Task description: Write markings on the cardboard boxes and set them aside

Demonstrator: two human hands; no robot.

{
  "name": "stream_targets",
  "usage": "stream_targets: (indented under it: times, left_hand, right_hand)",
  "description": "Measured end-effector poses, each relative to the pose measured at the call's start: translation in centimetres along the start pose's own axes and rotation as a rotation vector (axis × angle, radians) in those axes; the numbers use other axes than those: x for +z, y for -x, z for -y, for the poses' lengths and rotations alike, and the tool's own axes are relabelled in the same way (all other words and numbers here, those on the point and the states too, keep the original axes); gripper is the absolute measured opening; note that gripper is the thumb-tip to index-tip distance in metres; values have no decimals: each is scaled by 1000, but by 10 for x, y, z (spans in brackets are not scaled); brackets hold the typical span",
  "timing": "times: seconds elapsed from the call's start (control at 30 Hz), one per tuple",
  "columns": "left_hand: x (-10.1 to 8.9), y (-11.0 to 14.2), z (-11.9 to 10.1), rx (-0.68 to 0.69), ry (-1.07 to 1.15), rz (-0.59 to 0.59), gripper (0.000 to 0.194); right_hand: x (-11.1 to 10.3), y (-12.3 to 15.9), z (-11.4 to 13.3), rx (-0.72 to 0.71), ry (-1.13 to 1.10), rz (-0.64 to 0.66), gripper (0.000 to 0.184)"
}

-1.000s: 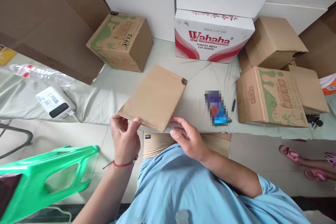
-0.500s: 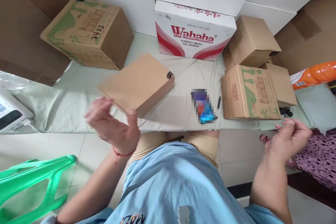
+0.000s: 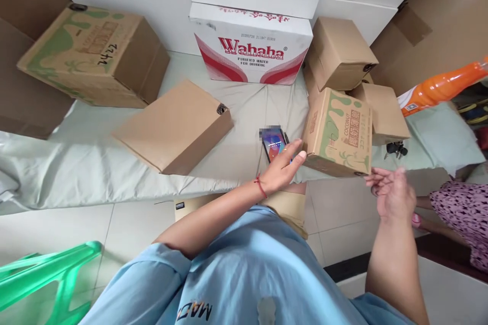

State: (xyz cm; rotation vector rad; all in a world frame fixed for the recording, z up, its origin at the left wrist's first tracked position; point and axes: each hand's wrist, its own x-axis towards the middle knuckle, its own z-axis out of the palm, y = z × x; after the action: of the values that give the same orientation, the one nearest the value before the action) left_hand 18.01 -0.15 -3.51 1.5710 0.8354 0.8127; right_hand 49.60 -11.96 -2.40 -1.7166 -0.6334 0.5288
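A brown cardboard box (image 3: 339,132) with green drip print and "COCONUT" lettering stands askew at the table's front edge, between my two hands. My left hand (image 3: 284,166), with a red string on its wrist, is at the box's near left corner. Its fingers are stretched and apart, the thumb tip at the cardboard, and the hand partly covers a phone (image 3: 273,143) and a dark pen (image 3: 285,137). My right hand (image 3: 394,190) is at the near right corner, its bent fingers at the lower edge; part of their grip is hidden.
A plain flat carton (image 3: 171,127) lies left of centre. Behind stand a white Wahaha carton (image 3: 251,53) and a larger printed box (image 3: 95,56). Plain boxes (image 3: 343,53), keys (image 3: 396,150) and an orange bottle (image 3: 442,86) are at right. A green stool (image 3: 72,269) stands lower left; a person's patterned clothing (image 3: 461,213) shows right.
My left hand has left the flat carton and crossed right to the printed box. My right hand has come to its other corner. That box has turned slightly; the view has shifted right.
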Motion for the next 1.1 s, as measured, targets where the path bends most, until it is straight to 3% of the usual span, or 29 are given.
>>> stream_targets:
  times: [0.07,0.2,0.37,0.53,0.67,0.77,0.9,1.03,1.1]
  left_hand:
    - [9,-4,-4,-28,11,26,62]
    - [14,-11,-10,-64,10,-67,66]
    - [27,-33,-13,-98,41,-13,65]
    - [52,-20,-27,70,-40,-52,81]
    - [55,13,-50,275,-7,-53,65]
    - [40,28,-66,304,95,-79,72]
    - [1,35,-82,113,266,-169,103]
    - [-45,50,-91,52,394,-75,143]
    - [-65,64,-94,61,406,-71,150]
  right_hand:
    - [-4,6,-2,66,-32,1,87]
    - [5,10,-1,237,-122,99,88]
    - [34,9,5,249,-152,150,85]
    - [43,24,12,268,-250,165,75]
    - [35,48,24,218,-465,285,69]
    - [35,64,37,130,-572,220,65]
    - [43,77,48,10,-605,187,77]
    - [58,87,48,-45,-516,372,74]
    - [72,92,49,-60,-448,499,81]
